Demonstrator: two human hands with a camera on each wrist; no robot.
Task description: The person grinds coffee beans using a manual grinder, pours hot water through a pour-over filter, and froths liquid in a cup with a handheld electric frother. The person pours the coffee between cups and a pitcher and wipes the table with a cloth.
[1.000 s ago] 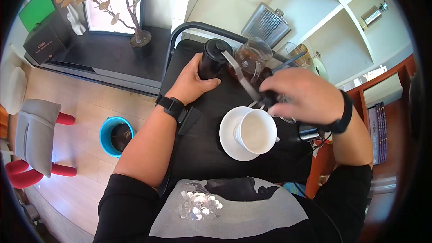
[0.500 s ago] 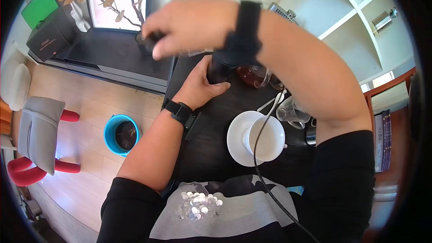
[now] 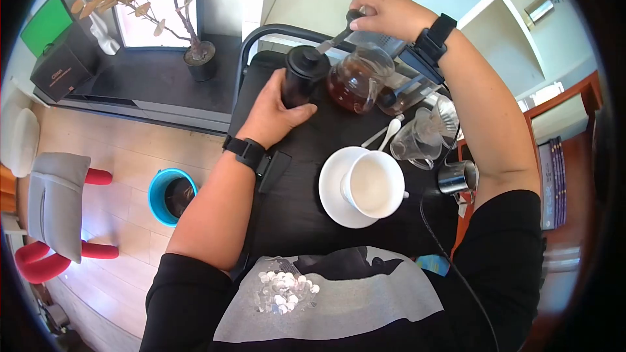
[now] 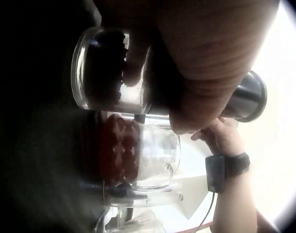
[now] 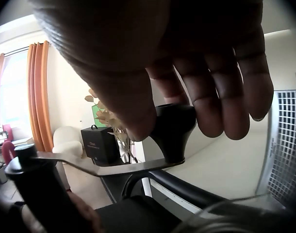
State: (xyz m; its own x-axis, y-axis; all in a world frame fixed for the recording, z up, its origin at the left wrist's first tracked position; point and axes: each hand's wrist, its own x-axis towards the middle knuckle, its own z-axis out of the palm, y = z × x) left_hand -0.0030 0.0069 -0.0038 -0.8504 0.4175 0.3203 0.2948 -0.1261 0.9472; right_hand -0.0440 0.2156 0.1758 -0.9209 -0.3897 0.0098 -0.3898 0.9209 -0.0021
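My left hand (image 3: 274, 114) grips the black body of a hand coffee grinder (image 3: 302, 77), which stands upright on the dark table. In the left wrist view its clear lower jar (image 4: 102, 68) has dark grounds inside, partly hidden by the fingers. My right hand (image 3: 398, 14) pinches the black knob (image 5: 174, 128) at the end of the grinder's metal crank (image 5: 123, 169), and the crank points away to the back right. Close beside the grinder stands a glass carafe (image 3: 355, 85) holding reddish-brown liquid.
A white cup (image 3: 375, 186) tilts on its saucer (image 3: 331, 199) at the front of the table. Right of it are a white spoon (image 3: 390, 133), a clear glass (image 3: 412, 140) and a steel pitcher (image 3: 455, 177). A blue bucket (image 3: 156, 202) stands on the floor. A cable hangs near the right arm.
My right hand has swung the crank round, from near the cup, across to the far left over the grinder, and now to the back right. My left hand keeps its grip on the grinder.
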